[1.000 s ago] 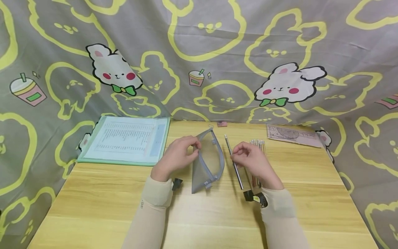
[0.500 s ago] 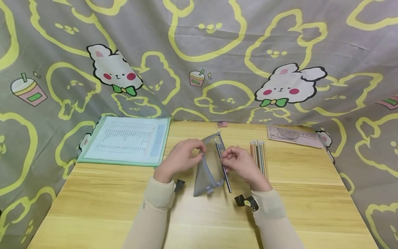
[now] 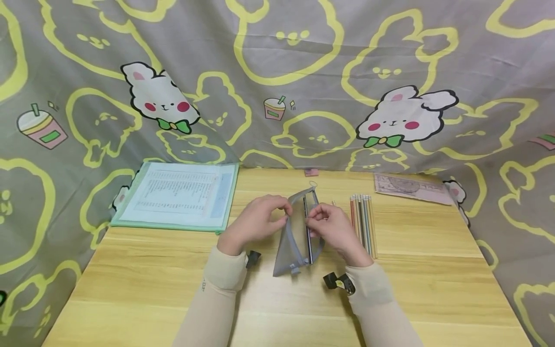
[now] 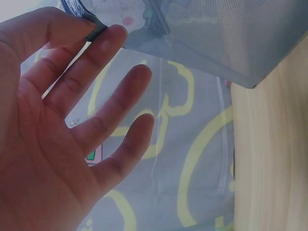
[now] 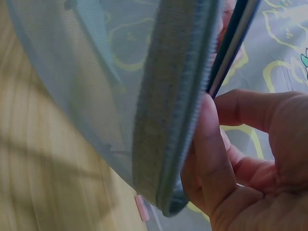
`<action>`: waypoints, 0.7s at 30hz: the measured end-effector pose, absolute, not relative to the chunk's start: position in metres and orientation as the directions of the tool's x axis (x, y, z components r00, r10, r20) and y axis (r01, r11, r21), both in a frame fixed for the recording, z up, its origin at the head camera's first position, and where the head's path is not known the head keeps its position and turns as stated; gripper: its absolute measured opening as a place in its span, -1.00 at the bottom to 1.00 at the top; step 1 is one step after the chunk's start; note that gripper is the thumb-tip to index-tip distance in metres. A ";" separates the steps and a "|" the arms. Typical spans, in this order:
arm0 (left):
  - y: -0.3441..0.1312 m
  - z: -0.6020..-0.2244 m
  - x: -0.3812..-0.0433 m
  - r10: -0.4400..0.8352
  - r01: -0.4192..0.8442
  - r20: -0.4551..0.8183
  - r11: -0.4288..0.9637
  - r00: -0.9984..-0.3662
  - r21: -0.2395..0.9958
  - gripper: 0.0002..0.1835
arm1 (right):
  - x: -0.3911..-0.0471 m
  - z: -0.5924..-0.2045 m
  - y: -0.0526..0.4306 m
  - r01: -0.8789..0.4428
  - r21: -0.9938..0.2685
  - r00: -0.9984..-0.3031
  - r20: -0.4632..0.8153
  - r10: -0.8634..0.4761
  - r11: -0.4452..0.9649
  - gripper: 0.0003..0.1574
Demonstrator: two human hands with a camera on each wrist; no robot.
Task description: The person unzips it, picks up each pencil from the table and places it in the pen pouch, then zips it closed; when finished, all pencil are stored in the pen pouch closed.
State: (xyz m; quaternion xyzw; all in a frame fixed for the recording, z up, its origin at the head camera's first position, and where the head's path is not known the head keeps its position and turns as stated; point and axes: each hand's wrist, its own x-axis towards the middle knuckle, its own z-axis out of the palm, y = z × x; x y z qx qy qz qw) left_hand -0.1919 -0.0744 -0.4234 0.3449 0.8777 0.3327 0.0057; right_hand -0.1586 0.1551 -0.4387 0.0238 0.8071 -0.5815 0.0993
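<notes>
A grey mesh zip pouch [image 3: 283, 258] stands unzipped over the middle of the table. My left hand [image 3: 257, 220] pinches the left edge of its mouth between thumb and forefinger; in the left wrist view the other fingers spread loosely beside the mesh [image 4: 211, 48]. My right hand [image 3: 337, 230] pinches a dark pencil [image 3: 310, 243] near its middle. That pencil lies along the pouch's mouth, between the two zip edges. In the right wrist view the zip edge [image 5: 192, 96] passes right beside my fingers, and the pencil [image 5: 233, 45] shows above the fingertips.
Several pencils [image 3: 363, 221] lie side by side to the right of my right hand. A green-edged folder with a printed sheet [image 3: 173, 193] lies back left. A small pink piece with a flag-like print [image 3: 311, 172] and a banknote-patterned pink case [image 3: 412, 189] lie at the back.
My right hand has carried the pencil leftward from beside the pouch into its mouth. The pouch, still in my left hand, has shifted slightly right and nearer to me.
</notes>
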 end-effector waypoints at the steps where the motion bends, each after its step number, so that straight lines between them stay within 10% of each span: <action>1: -0.074 -0.423 -0.192 0.610 0.602 0.220 0.539 -0.761 0.589 -0.87 | -0.159 -0.439 0.154 0.153 -0.932 -0.980 -0.186 -0.072 0.328 -0.93; 21: -0.066 -0.422 -0.189 0.627 0.588 0.192 0.517 -0.755 0.623 -0.87 | -0.150 -0.456 0.123 0.004 -0.801 -0.998 -0.044 -0.051 0.599 -0.93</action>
